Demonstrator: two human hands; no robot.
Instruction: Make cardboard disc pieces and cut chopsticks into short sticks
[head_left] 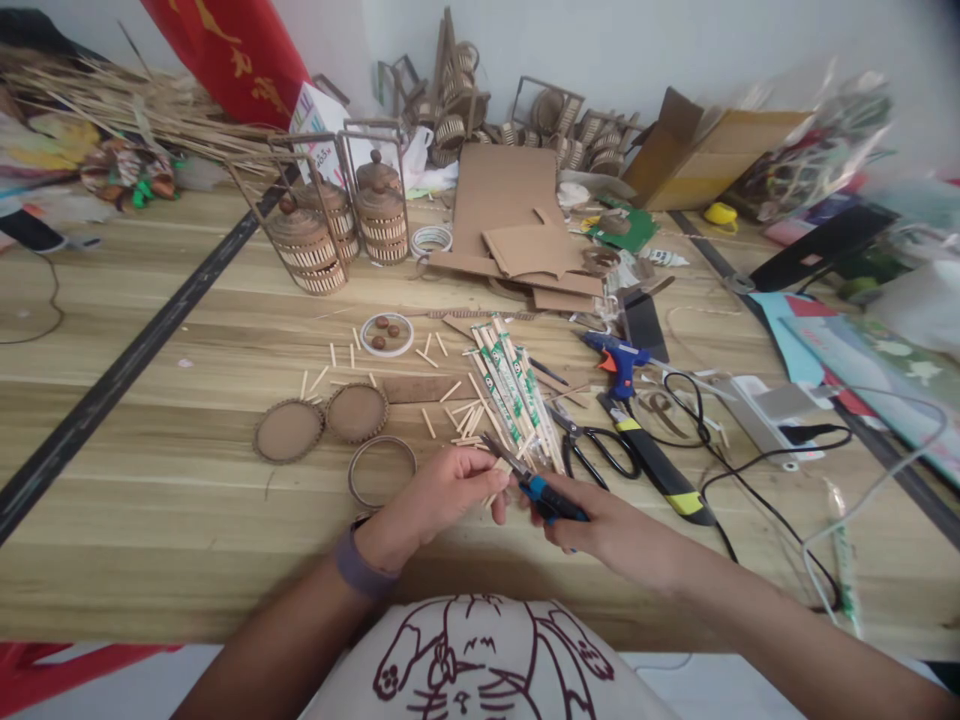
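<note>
My right hand (570,515) is closed round the blue-and-black handle of a pair of snips (541,488), its metal jaws pointing up and left. Between the fingers of my left hand (465,485) is a light wooden stick (501,468), close against the jaws. Just beyond my hands lie cut stick pieces (469,418) and several chopsticks in green-printed paper wrappers (510,380). Left of my left hand rests a cardboard ring (382,470), with two round cardboard discs (289,430) with corrugated rims behind it.
Black-handled scissors (592,440), a yellow-and-black utility knife (664,470) and a blue glue gun (619,360) lie at right, near a power strip (772,415) and cables. Brown beads sit inside a white tape roll (387,335). Small tiered baskets (307,245) and cardboard sheets (506,195) stand behind.
</note>
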